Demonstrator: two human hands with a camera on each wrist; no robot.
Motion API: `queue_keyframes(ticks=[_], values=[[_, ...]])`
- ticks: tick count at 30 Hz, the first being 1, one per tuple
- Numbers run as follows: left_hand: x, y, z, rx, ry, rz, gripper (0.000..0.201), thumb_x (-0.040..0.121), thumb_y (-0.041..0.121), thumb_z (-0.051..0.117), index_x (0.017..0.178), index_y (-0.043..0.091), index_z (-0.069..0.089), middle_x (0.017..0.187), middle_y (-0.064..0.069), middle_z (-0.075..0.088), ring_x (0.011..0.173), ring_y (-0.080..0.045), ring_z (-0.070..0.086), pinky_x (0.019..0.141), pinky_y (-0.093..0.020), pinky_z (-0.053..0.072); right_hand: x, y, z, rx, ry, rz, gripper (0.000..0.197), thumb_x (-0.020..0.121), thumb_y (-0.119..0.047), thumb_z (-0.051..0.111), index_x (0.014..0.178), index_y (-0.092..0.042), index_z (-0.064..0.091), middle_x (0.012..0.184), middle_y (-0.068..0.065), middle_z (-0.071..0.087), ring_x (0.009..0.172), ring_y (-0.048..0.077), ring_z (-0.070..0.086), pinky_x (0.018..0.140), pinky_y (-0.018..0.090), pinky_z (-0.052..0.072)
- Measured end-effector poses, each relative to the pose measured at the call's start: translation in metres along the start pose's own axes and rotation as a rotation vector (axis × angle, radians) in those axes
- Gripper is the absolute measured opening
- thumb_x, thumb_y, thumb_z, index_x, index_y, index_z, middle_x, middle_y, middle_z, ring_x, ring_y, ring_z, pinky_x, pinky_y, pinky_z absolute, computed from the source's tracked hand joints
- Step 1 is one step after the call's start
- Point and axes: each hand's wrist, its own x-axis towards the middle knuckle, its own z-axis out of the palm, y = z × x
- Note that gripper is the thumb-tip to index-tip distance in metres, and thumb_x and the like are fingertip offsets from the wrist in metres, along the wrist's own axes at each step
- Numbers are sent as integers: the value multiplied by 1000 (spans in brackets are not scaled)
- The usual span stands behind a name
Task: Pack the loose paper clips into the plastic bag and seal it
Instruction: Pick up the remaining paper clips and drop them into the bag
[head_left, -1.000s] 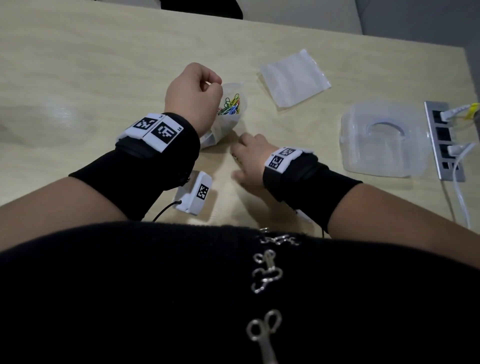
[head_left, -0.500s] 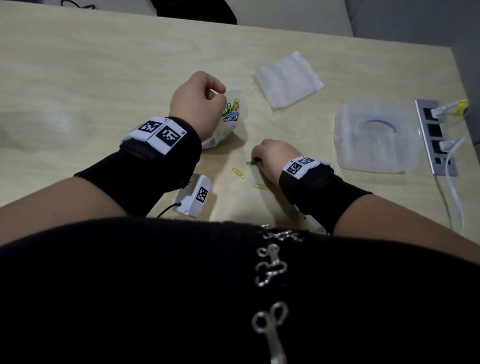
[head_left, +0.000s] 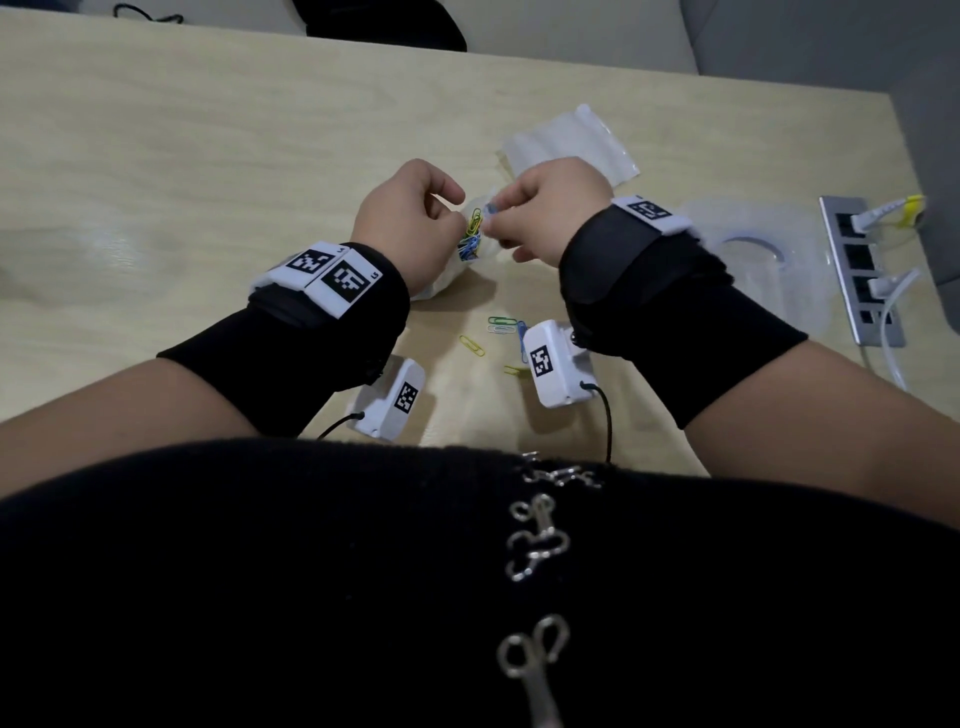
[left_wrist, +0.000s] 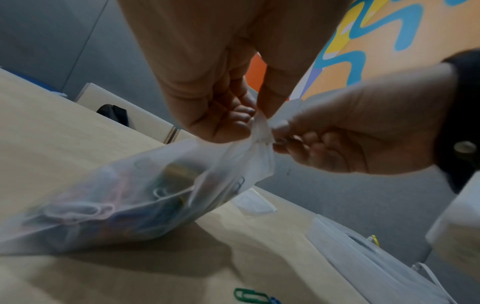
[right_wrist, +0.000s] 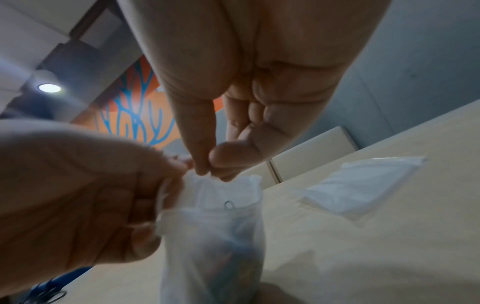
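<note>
The plastic bag (head_left: 470, 244) stands propped on the table (head_left: 208, 156) between my two hands, its bottom resting on the wood and its mouth lifted up. Inside it lies a heap of coloured paper clips (left_wrist: 109, 207), yellow, blue, green and pale ones, filling the lower part. My left hand (head_left: 410, 223) pinches one side of the bag's rim between thumb and curled fingers, holding the mouth up. My right hand (head_left: 545, 208) is at the opposite side of the rim, thumb and forefinger pressed together over the opening with a blue clip (head_left: 491, 209) at their tips; the wrist views are too blurred to tell whether they also nip the plastic. A few loose clips (head_left: 501, 325) lie on the table nearer to me, green, pale, blue and yellow, just beside the white camera unit under my right wrist. Beyond my right hand lies a flat spare bag (head_left: 569, 148). To the right sits a clear plastic box (head_left: 779, 291), its contents not discernible, and past it a grey power strip (head_left: 860, 270) with white cables plugged in.
</note>
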Motion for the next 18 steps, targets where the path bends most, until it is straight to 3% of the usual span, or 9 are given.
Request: queue_keyframes(ticks=[3,6,10,11,13,16,18], values=[[0,-1,1,-9,17,-14,20,82,13,58,79,31,50,63,7,52,65,-24,57,74,-45,56,-1,-6,11,-33,-23,-43,8,79,-28,71,84,-21,71,84,6,75,82,23,74,83,40,58],[1,-3,-1,-23,33,-29,21,82,14,56,76,34,50,65,6,52,66,-24,58,75,-49,56,-5,-2,10,-47,8,-103,16,86,-21,60,97,-23,71,92,2,75,90,19,71,85,38,57],[0,-3,-1,-58,30,-38,21,81,13,54,76,33,50,66,3,53,65,-25,56,74,-50,56,-12,18,7,101,86,-32,17,85,-10,55,82,-26,60,82,2,65,84,25,71,66,34,61],[0,-3,-1,-63,29,-41,22,82,12,53,77,33,50,66,2,52,64,-25,55,74,-50,56,-14,26,7,85,77,12,17,83,-10,57,79,-27,57,81,3,65,83,28,71,67,36,61],[1,-3,-1,-71,31,-45,23,82,11,53,77,33,50,67,3,52,64,-25,55,74,-50,56,-20,43,6,-177,-72,140,13,76,-16,68,84,-22,60,87,8,70,83,32,71,76,43,60],[1,-4,-1,-70,41,-47,21,80,13,53,76,34,52,68,3,53,67,-24,57,77,-50,56,-36,65,20,-613,-322,365,50,56,-28,86,93,-5,62,78,9,74,73,27,73,75,43,60],[2,-4,-2,-72,42,-56,21,79,13,53,76,34,52,67,4,53,68,-25,58,77,-50,56,-42,75,35,-672,-292,444,70,43,-34,85,94,-6,47,73,6,69,73,28,70,78,48,58]])
